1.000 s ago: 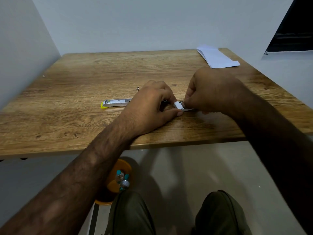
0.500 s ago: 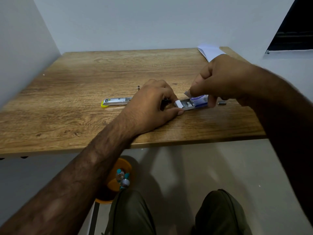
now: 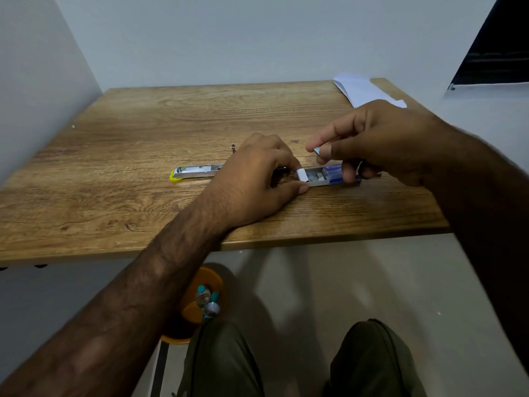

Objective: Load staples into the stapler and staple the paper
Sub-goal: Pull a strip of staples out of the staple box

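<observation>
A small blue and white staple box (image 3: 323,177) lies open on the wooden table (image 3: 143,156), its tray slid out to the left with staple strips showing inside. My left hand (image 3: 257,179) holds the tray's white end between thumb and fingers. My right hand (image 3: 372,141) hovers over the box and pinches a small strip of staples (image 3: 317,150) between thumb and forefinger, while its lower fingers touch the blue sleeve. The stapler (image 3: 197,172), silver with a yellow tip, lies opened flat to the left, partly hidden behind my left hand. White paper (image 3: 360,90) sits at the far right corner.
A small metal piece (image 3: 233,148) stands on the table just beyond my left hand. Walls close in on the left and the back. Below the table's near edge are my knees and an orange stool (image 3: 197,299) with small items on it.
My right hand rose from the box, slid the tray open, and now holds a strip of staples above it. My left hand has stayed on the tray's end.
</observation>
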{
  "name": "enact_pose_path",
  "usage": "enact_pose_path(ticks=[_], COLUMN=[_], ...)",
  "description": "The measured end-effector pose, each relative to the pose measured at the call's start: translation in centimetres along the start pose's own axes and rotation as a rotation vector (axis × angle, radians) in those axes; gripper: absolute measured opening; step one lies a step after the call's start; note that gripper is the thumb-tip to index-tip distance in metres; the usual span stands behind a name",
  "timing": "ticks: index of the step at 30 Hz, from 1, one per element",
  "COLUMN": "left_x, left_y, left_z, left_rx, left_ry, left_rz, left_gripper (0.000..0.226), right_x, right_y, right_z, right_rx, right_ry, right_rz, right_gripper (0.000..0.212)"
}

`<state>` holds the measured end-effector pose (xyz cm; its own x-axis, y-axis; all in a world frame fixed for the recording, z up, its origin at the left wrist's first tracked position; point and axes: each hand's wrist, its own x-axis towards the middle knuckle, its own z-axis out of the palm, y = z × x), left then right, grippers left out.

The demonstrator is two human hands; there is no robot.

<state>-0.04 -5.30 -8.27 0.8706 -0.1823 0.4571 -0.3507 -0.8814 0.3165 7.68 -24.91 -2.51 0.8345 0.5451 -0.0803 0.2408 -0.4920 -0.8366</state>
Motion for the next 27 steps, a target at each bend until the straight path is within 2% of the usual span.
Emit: enact_pose_path(ticks=[7,9,11,14,19,24,27], left_x=[-0.1,-0.1,-0.1,-0.1,-0.2,-0.2,-0.2], left_y=[0.1,0.1,0.1,0.1,0.1,0.2,0.3], left_z=[0.0,0.0,0.0,0.1,0.1,0.0,0.0], left_rx=[0.015,0.020,0.021,0.027,0.018,0.062,0.078], left_ry=[-0.001,-0.001,-0.001,-0.002,0.013,0.002,-0.005], left_rz=[0.012,0.015,0.020,0.026,0.034,0.043,0.047], left_gripper=[0.028,0.028,0.028,0.028,0.026,0.030,0.031], right_x=[-0.3,-0.4,-0.6,-0.8,-1.2,-1.7,-1.9], right_y=[0.9,1.2,1.4,1.3,2.1,2.6,2.3], right_z=[-1.3,-1.5,-1.7,-2.0,-2.6,-3.1,-2.9], right_rx=[0.435,0.468,0.407,0.275,0.061,0.042,-0.027], right_ry=[-0.036,-0.078,-0.091,-0.069,0.101,0.114,0.167], right_rz=[0.046,0.034,0.020,0.022,0.038,0.184,0.200], right_gripper=[0.016,0.018,0.026,0.019,0.031,0.027,0.028])
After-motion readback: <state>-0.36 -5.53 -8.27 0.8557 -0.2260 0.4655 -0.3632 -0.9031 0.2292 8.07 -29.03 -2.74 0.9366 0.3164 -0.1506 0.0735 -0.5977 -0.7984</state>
